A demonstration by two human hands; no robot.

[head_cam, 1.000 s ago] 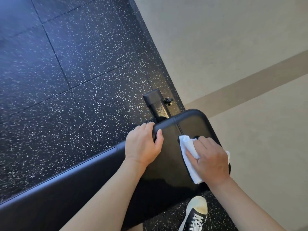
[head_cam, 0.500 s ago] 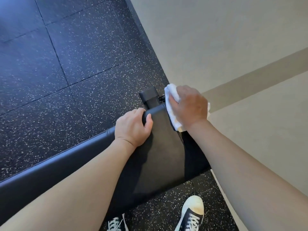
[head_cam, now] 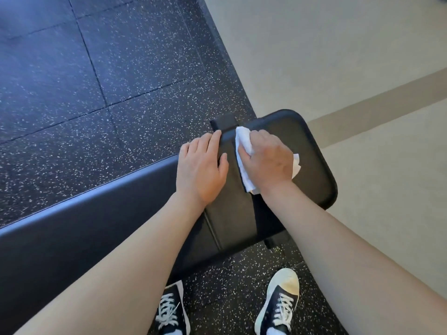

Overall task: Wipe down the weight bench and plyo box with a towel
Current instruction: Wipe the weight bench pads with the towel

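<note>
Right now I'm mid-wipe on the bench (head_cam: 314, 151), the plyo box nowhere in view. Left of the towel (head_cam: 243, 151), my left hand (head_cam: 202, 165) lies flat and empty, bracing the far edge. My right hand (head_cam: 268, 163) is closed on the towel, pressing it on the pad. Since half a second ago it has pulled back from that far edge. Next, I'd sweep rightward over the unwiped end.
</note>
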